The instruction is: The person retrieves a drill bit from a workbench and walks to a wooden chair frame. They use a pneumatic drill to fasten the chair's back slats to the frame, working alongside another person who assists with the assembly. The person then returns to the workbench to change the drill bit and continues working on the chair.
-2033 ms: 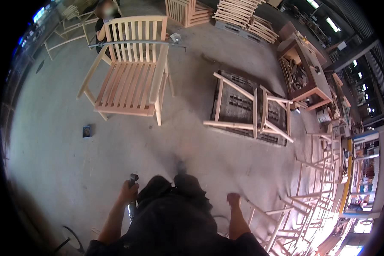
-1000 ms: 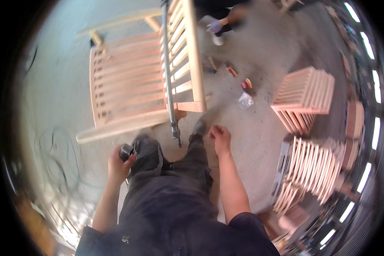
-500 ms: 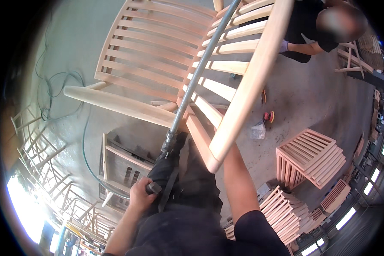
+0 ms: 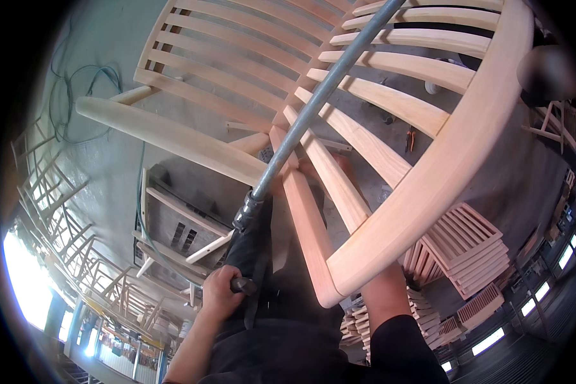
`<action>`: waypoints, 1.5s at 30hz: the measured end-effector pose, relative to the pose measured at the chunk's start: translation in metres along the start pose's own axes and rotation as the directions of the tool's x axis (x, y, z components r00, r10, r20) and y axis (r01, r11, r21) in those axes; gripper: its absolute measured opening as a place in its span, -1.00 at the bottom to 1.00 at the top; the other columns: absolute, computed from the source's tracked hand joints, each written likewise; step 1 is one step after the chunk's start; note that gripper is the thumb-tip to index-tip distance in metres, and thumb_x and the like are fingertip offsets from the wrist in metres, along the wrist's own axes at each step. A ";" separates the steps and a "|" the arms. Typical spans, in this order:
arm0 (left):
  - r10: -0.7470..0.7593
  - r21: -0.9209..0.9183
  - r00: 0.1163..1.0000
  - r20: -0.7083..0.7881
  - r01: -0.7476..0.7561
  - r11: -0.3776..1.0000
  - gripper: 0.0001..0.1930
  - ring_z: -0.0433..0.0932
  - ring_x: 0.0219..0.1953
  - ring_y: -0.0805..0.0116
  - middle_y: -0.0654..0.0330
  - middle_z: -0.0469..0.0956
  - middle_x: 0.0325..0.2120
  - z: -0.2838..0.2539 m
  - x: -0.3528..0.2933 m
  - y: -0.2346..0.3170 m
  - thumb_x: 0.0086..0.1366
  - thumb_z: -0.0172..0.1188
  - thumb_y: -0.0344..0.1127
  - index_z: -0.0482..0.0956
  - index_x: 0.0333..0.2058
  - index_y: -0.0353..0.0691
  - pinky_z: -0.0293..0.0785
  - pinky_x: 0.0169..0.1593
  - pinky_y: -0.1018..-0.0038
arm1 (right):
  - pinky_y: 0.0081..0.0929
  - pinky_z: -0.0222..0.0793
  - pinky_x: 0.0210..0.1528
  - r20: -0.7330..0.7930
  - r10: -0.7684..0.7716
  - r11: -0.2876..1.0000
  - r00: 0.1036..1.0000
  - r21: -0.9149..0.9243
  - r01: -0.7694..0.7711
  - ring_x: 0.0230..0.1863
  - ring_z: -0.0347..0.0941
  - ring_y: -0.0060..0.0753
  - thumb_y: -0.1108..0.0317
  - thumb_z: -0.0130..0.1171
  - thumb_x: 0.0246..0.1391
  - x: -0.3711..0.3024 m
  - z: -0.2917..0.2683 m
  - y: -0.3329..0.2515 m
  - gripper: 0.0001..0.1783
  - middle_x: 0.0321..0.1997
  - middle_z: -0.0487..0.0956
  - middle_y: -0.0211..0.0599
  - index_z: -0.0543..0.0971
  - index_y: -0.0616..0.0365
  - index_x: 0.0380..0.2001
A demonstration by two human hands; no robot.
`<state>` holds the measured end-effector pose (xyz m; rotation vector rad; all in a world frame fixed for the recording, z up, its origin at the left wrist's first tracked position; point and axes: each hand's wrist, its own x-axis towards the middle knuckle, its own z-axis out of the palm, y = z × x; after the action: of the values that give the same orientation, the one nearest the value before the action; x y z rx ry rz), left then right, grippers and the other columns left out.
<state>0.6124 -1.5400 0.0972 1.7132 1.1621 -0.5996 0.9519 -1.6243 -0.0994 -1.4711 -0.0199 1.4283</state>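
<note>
A pale wooden slatted chair frame (image 4: 230, 67) fills the upper view, with a curved slatted panel (image 4: 429, 211) rising toward me on the right. Diagonally across it runs a grey metal pipe clamp (image 4: 326, 96); its jointed lower end sits near my legs. My left hand (image 4: 221, 291) is closed round a dark, blunt-ended handle (image 4: 242, 286), below that end. What the handle belongs to I cannot make out. Behind the curved panel reaches my right arm, and my right hand (image 4: 326, 169) shows only partly between the slats, its fingers hidden.
A teal hose (image 4: 141, 192) trails down the left toward my left hand. Wooden frames (image 4: 64, 224) stand far left, and slatted panels (image 4: 467, 249) are stacked at right. Orange-handled pliers (image 4: 410, 139) lie on the floor. Another person (image 4: 550, 70) is at the upper right.
The chair frame and curved panel appear larger and closer, the panel's lower corner now further down. My right arm has shifted further behind the panel. My left hand keeps its grip.
</note>
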 end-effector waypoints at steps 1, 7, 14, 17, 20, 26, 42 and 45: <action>0.019 0.005 1.000 -0.003 -0.019 1.000 -0.63 0.61 -0.26 -0.14 0.05 0.59 -0.41 0.004 0.000 -0.001 -0.06 0.49 -0.37 0.51 -0.29 -0.13 0.49 -0.21 0.05 | -0.48 0.57 -0.14 0.011 -0.001 1.000 1.000 -0.019 0.001 -0.22 0.64 -0.52 0.39 0.34 0.25 0.000 0.000 -0.001 -0.78 -0.23 0.71 -0.33 0.69 0.28 -0.10; 0.054 -0.017 0.998 -0.007 -0.055 0.998 -0.61 0.61 -0.25 -0.13 0.06 0.59 -0.40 0.018 -0.001 -0.004 -0.09 0.50 -0.39 0.50 -0.28 -0.12 0.50 -0.21 0.07 | -0.47 0.58 -0.13 0.069 0.017 0.996 0.997 -0.085 -0.011 -0.21 0.64 -0.50 0.39 0.32 0.27 0.004 0.002 -0.004 -0.79 -0.23 0.71 -0.32 0.69 0.27 -0.10; 0.039 -0.004 0.999 -0.028 -0.039 0.999 -0.60 0.60 -0.26 -0.12 0.06 0.59 -0.39 0.025 -0.002 -0.023 -0.11 0.49 -0.42 0.49 -0.28 -0.13 0.51 -0.20 0.06 | -0.46 0.60 -0.12 0.102 0.033 0.991 0.994 -0.131 -0.019 -0.20 0.65 -0.48 0.40 0.30 0.28 0.011 0.003 0.003 -0.80 -0.22 0.71 -0.30 0.69 0.27 -0.09; 0.003 0.000 0.999 -0.034 -0.003 1.000 -0.59 0.60 -0.25 -0.12 0.06 0.59 -0.39 0.029 -0.005 -0.026 -0.12 0.48 -0.43 0.49 -0.28 -0.13 0.51 -0.20 0.06 | -0.45 0.60 -0.11 0.125 0.047 0.989 0.991 -0.145 -0.028 -0.20 0.65 -0.48 0.41 0.30 0.28 0.015 0.003 0.006 -0.80 -0.22 0.71 -0.29 0.69 0.27 -0.09; 0.031 0.001 0.999 -0.010 -0.031 1.000 -0.59 0.60 -0.25 -0.12 0.07 0.59 -0.39 0.025 -0.002 -0.026 -0.12 0.48 -0.43 0.49 -0.28 -0.13 0.51 -0.20 0.07 | -0.44 0.60 -0.11 0.119 0.050 0.987 0.992 -0.161 -0.031 -0.19 0.65 -0.47 0.41 0.29 0.29 0.011 0.002 0.002 -0.80 -0.21 0.71 -0.29 0.69 0.26 -0.09; 0.046 0.004 0.999 0.015 -0.046 0.999 -0.58 0.59 -0.25 -0.12 0.08 0.59 -0.38 0.026 0.000 -0.025 -0.12 0.49 -0.42 0.48 -0.28 -0.12 0.50 -0.20 0.06 | -0.43 0.61 -0.10 0.132 0.059 0.984 0.989 -0.175 -0.036 -0.18 0.66 -0.45 0.42 0.27 0.30 0.012 0.001 0.003 -0.81 -0.21 0.71 -0.27 0.69 0.26 -0.08; -0.036 -0.005 0.999 -0.029 0.036 0.999 -0.57 0.61 -0.22 -0.10 0.07 0.60 -0.36 0.026 0.016 -0.015 -0.09 0.52 -0.39 0.48 -0.26 -0.13 0.50 -0.18 0.07 | -0.40 0.64 -0.07 0.165 0.072 0.969 0.984 -0.245 -0.030 -0.16 0.67 -0.41 0.44 0.23 0.33 0.020 -0.003 -0.015 -0.82 -0.19 0.72 -0.23 0.69 0.25 -0.07; -0.047 -0.018 0.998 -0.045 0.046 0.999 -0.57 0.61 -0.22 -0.09 0.08 0.60 -0.36 0.032 0.016 -0.013 -0.08 0.52 -0.38 0.48 -0.25 -0.12 0.50 -0.17 0.07 | -0.39 0.65 -0.07 0.169 0.075 0.963 0.983 -0.267 -0.027 -0.16 0.68 -0.40 0.45 0.22 0.34 0.019 -0.004 -0.021 -0.82 -0.19 0.72 -0.22 0.69 0.25 -0.06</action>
<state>0.6109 -1.5606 0.0655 1.6976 1.2385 -0.5803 0.9729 -1.6053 -0.1004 -1.5619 -0.2959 1.6447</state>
